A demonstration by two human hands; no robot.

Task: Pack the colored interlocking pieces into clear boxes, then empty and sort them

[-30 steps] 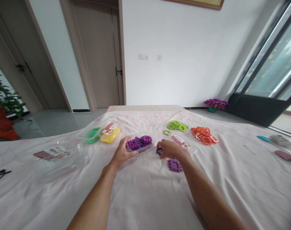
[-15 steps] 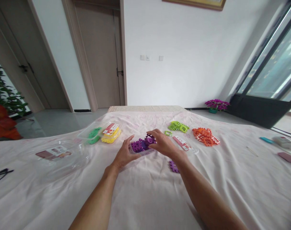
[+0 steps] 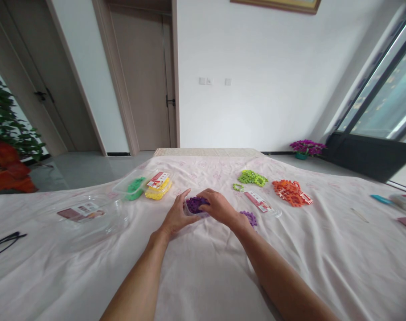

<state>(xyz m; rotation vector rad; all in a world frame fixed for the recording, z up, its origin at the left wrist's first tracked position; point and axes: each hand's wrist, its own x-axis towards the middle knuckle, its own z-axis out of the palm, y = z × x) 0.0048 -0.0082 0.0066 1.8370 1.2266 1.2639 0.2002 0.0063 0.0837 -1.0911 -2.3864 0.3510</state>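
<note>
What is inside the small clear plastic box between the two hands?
Purple plastic interlocking pieces lie inside the small clear plastic box. The right hand covers most of it, so their number and the box's bottom cannot be seen.

The right hand (image 3: 218, 207) hides most of the purple pieces (image 3: 194, 204), seemingly boxed.

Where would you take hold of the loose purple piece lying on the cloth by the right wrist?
The purple piece lies flat on the cloth. Probably best to come from above and pinch two opposite outer edges, approaching from its open right side, since the right hand crowds its left.
</note>
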